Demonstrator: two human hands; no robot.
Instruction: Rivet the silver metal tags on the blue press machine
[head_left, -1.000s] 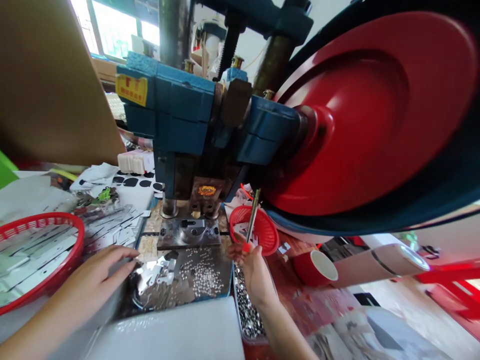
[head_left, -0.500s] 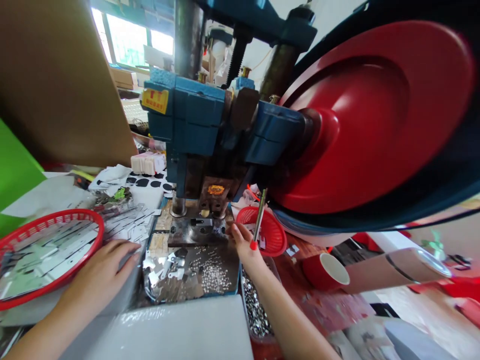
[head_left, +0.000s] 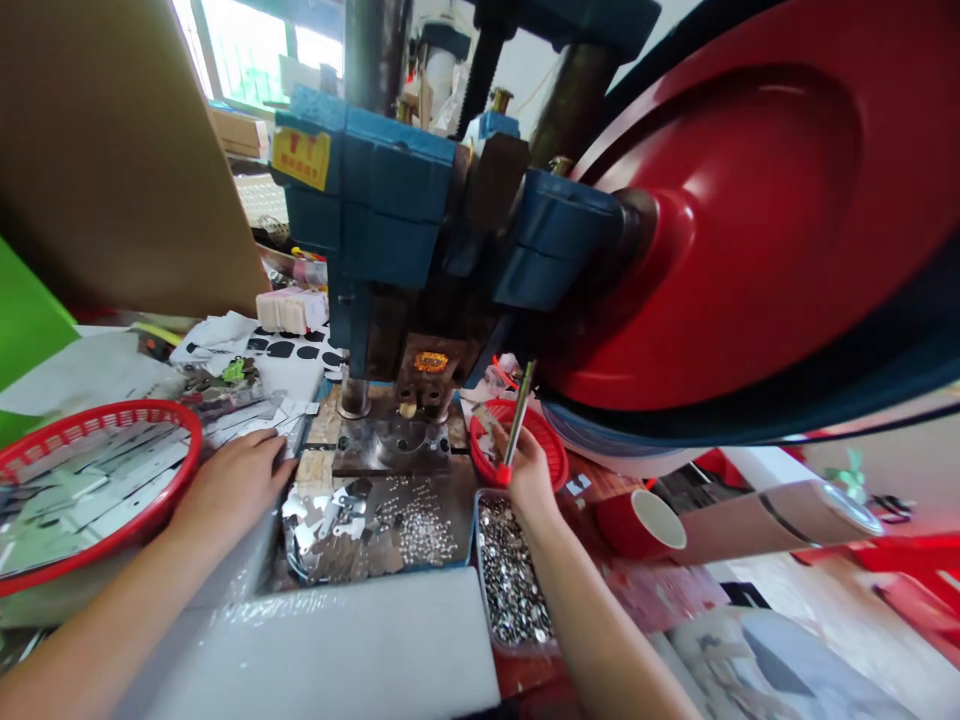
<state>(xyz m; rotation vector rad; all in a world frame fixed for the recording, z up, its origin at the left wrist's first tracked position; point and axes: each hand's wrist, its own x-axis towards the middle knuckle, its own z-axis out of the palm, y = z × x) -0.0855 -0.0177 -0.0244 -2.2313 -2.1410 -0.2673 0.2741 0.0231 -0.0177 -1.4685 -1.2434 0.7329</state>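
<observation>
My right hand [head_left: 531,478] pinches a small flat metal piece [head_left: 486,416] over a small red basket [head_left: 559,462] beside the press. A metal rod with a red tip [head_left: 517,425] crosses in front of that hand. My left hand [head_left: 238,478] lies palm down by a pile of flat metal strips [head_left: 238,418], fingers stretched out and thumb apart, with no held thing visible. Between the hands stands a blue press [head_left: 390,200], its dark die block [head_left: 390,447] bare on top. Small shiny parts [head_left: 426,535] and flat metal pieces [head_left: 324,515] lie before the die.
A large red basket [head_left: 176,500] of strips is at the left. A clear tub [head_left: 517,585] of small metal parts stands right of the press base. The big red flywheel [head_left: 750,220] overhangs the right side. A white foam block [head_left: 330,650] lies in front.
My right hand has moved from the die to the small red basket, and the piece on the die is gone from there. My left hand has shifted slightly forward toward the strips.
</observation>
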